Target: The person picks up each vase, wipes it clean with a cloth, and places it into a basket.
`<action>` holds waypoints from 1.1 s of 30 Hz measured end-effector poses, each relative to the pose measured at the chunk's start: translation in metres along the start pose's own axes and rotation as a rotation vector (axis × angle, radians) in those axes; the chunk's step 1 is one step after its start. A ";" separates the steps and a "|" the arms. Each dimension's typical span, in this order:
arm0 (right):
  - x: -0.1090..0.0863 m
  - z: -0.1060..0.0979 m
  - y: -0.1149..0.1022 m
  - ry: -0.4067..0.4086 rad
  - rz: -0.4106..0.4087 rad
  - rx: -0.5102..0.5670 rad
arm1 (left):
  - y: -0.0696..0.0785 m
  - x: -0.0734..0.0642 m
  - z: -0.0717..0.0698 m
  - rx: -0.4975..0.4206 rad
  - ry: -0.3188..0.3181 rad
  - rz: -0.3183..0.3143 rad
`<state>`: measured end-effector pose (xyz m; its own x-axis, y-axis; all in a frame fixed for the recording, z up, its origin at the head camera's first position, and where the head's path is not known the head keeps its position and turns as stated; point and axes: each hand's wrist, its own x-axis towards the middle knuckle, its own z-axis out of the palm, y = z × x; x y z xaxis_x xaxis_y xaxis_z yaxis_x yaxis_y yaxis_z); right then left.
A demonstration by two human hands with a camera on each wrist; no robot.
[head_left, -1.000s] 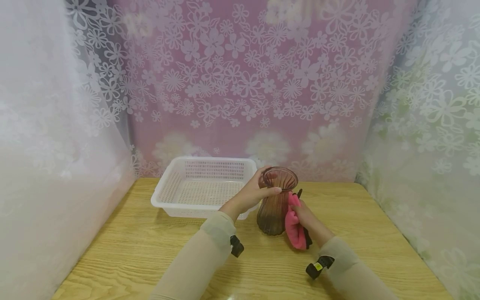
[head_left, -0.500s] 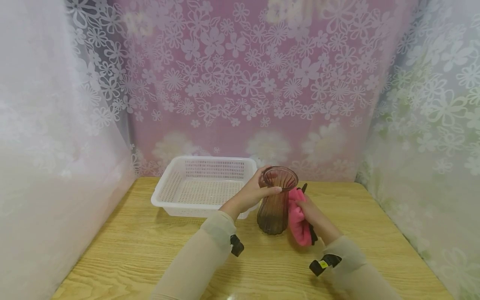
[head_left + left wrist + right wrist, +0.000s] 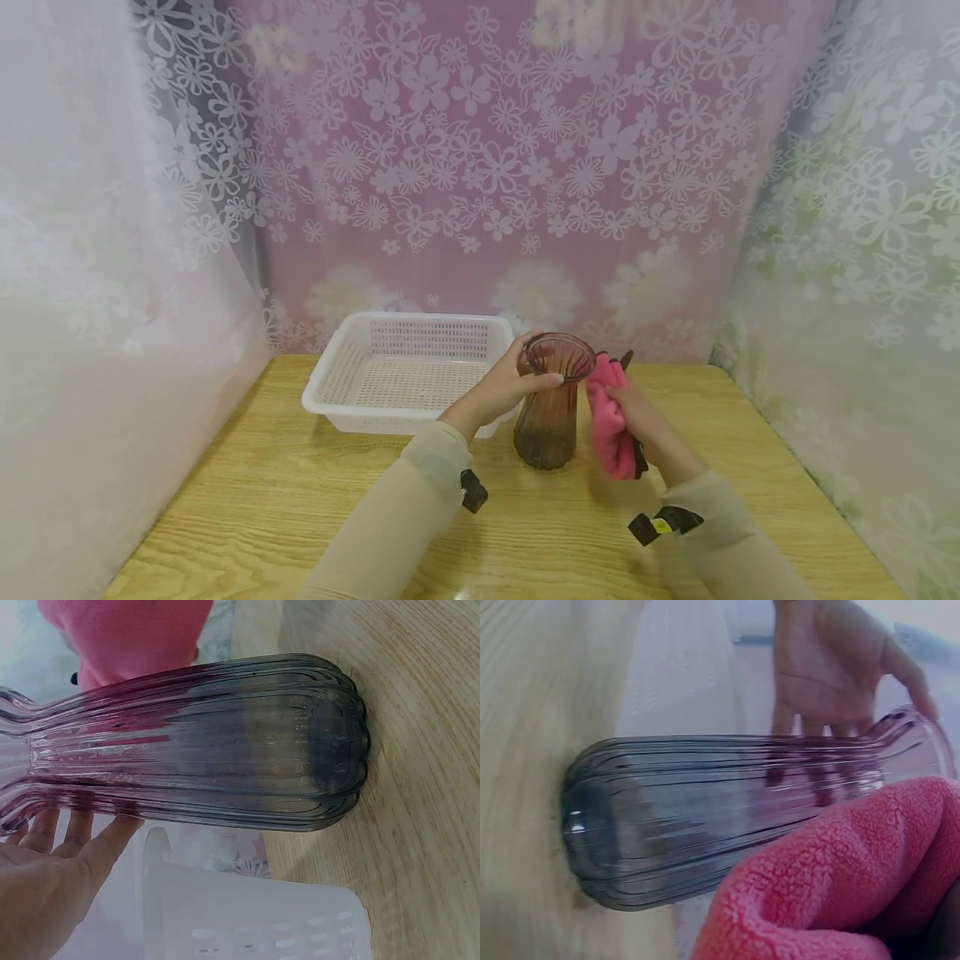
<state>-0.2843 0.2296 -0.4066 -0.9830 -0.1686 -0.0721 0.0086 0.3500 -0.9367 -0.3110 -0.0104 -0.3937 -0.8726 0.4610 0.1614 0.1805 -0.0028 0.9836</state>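
Pulling outward to the right, the right hand pinches a bunched pink cloth, thumb on the near side; both have shifted a little up and away from the vase, which the cloth overlapped one second ago. A narrow gap now shows between the cloth and the lower body of the vase; up at the rim they are so close that touching cannot be told. The left hand grips the vase at its neck just as before, thumb along the near side, fingers round the far side. The vase stands upright, or nearly so, with its base at the table, in the same spot as earlier. Its ribbed glass runs from pinkish at the mouth to dark grey below, and whether anything lies in that dark base cannot be told. Left of the vase, partly behind the left forearm, sits a white basket, unmoved, its slotted floor showing. Flowered curtains stand around the table.
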 end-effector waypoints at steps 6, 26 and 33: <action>-0.008 -0.007 -0.012 0.049 -0.014 0.020 | 0.000 0.000 0.001 -0.008 0.002 0.007; -0.020 0.002 -0.031 0.272 -0.226 0.239 | 0.002 -0.001 0.001 0.018 0.006 0.008; -0.013 0.021 -0.021 0.423 -0.384 0.373 | 0.002 -0.001 0.001 0.011 0.007 0.010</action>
<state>-0.2675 0.2052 -0.3928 -0.9156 0.1835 0.3577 -0.3667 -0.0165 -0.9302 -0.3091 -0.0101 -0.3919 -0.8739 0.4546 0.1721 0.1943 0.0022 0.9809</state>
